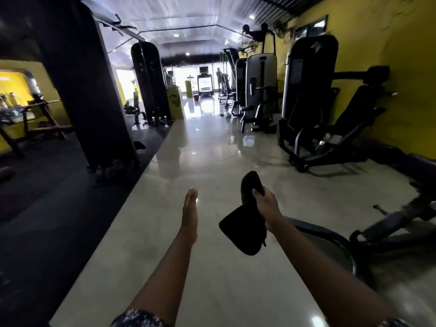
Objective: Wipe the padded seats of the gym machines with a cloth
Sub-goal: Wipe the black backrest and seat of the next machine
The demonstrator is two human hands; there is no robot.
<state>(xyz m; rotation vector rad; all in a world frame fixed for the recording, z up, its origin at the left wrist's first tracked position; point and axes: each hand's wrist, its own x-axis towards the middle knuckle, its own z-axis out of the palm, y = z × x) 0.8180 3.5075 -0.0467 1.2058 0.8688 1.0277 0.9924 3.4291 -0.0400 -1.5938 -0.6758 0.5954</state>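
Running ahead between black mat [47, 208] and black gym machines [309, 95], the glossy pale floor [212, 149] lies open; your right hand [267, 205] grips the dark cloth [244, 232], left hand [190, 213] flat.

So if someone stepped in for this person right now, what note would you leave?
Left hand: open, fingers straight, holding nothing.
Right hand: grips the dark cloth, clear of any machine.
Padded seat: on the black machine by the yellow wall, ahead right.
Done: no telling which seats are wiped.
To do: carry the cloth to a seat and wipe.
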